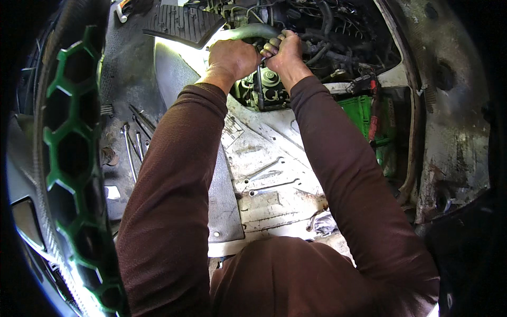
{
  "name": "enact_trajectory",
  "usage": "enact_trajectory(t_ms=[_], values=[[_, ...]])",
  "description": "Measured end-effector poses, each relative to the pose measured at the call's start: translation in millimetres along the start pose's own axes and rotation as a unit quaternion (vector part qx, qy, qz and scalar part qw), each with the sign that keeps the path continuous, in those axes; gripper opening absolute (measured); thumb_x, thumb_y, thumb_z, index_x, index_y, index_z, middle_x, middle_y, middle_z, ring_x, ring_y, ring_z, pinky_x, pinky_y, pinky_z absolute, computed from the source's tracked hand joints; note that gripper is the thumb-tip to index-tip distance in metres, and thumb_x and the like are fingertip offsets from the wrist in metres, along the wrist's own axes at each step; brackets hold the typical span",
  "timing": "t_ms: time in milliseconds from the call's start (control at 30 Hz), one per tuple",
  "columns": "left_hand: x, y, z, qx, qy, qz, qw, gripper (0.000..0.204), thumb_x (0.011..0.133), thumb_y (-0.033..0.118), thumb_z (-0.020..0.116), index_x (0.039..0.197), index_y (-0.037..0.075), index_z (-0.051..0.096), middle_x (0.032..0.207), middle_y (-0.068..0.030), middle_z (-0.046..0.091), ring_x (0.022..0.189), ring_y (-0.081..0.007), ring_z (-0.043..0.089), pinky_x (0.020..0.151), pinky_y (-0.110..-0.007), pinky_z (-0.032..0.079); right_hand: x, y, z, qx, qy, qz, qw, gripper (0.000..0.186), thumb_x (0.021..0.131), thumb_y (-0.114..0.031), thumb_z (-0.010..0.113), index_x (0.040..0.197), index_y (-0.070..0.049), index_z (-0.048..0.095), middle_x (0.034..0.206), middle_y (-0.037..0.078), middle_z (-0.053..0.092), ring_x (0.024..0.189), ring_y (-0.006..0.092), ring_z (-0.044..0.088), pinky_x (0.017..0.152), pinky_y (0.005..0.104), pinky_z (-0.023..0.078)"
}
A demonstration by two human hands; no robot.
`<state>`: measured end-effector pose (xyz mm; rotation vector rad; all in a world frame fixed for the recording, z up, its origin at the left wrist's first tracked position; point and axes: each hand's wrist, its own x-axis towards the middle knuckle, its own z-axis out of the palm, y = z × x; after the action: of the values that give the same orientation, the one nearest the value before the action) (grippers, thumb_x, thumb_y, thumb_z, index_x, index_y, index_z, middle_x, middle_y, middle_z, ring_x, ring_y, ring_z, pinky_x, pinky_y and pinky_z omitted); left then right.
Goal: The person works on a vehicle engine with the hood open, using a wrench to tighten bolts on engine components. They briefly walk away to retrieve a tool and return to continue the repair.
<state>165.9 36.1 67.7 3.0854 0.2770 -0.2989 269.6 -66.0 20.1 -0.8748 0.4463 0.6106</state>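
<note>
Both my arms, in brown sleeves, reach forward over an engine bay [343,53]. My left hand [232,59] is closed in a fist, back of the hand up. Close beside it, my right hand [285,55] has its fingers curled tightly. Between the hands a dark bent metal wrench [260,87] shows, its shaft running down beside a round, light metal engine part [270,78]. Its upper end meets the fingers of both hands, which hide the grip. A thick grey hose [251,31] arches just beyond my knuckles.
Several wrenches [272,186] lie on the worn white metal floor. More long tools [128,150] rest on the dark mat at left. A ribbed black plate [182,24], a green case [359,113], a red clamp [373,127] and a green-black steering wheel [68,124] surround me.
</note>
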Motion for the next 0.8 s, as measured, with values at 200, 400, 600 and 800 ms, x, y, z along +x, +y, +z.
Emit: enact_trajectory(t_ms=[200, 400, 600, 800], values=[[11.7, -19.5, 17.2, 0.015, 0.034, 0.046, 0.998, 0.053, 0.097, 0.047, 0.040, 0.087, 0.012, 0.079, 0.092, -0.0139, 0.076, 0.087, -0.0342, 0.074, 0.075, -0.049, 0.058, -26.7, 6.2, 17.3, 0.011, 0.051, -0.048, 0.997, 0.026, 0.096, -0.028, 0.049, 0.075, -0.015, 0.038, 0.061, 0.002, 0.033, 0.051, 0.0182, 0.031, 0.054, 0.0391, 0.030], [5.3, -14.3, 17.5, -0.002, 0.030, 0.040, 0.999, 0.053, 0.099, 0.046, 0.040, 0.090, 0.010, 0.078, 0.094, -0.0141, 0.076, 0.089, -0.0336, 0.073, 0.081, -0.047, 0.057, -30.7, 0.5, 13.5, 0.016, 0.027, -0.019, 0.999, 0.031, 0.100, -0.029, 0.045, 0.074, -0.015, 0.037, 0.060, -0.001, 0.032, 0.053, 0.0169, 0.030, 0.056, 0.0389, 0.032], [-4.9, -15.5, 21.7, -0.031, 0.016, -0.005, 0.999, 0.051, 0.099, 0.045, 0.042, 0.093, 0.011, 0.079, 0.099, -0.0124, 0.077, 0.095, -0.0315, 0.074, 0.083, -0.045, 0.057, -5.9, 11.9, -1.2, 0.004, -0.087, 0.014, 0.996, 0.034, 0.102, -0.032, 0.046, 0.073, -0.016, 0.040, 0.061, -0.001, 0.033, 0.056, 0.0167, 0.031, 0.061, 0.0378, 0.033], [-1.8, -8.9, 4.9, 0.015, -0.002, 0.022, 1.000, 0.051, 0.100, 0.045, 0.041, 0.095, 0.013, 0.080, 0.099, -0.0113, 0.077, 0.095, -0.0315, 0.074, 0.084, -0.045, 0.058, -25.7, 1.7, -8.7, 0.044, -0.115, -0.001, 0.992, 0.034, 0.102, -0.032, 0.048, 0.073, -0.016, 0.040, 0.061, 0.000, 0.033, 0.059, 0.0183, 0.033, 0.065, 0.0379, 0.035]])
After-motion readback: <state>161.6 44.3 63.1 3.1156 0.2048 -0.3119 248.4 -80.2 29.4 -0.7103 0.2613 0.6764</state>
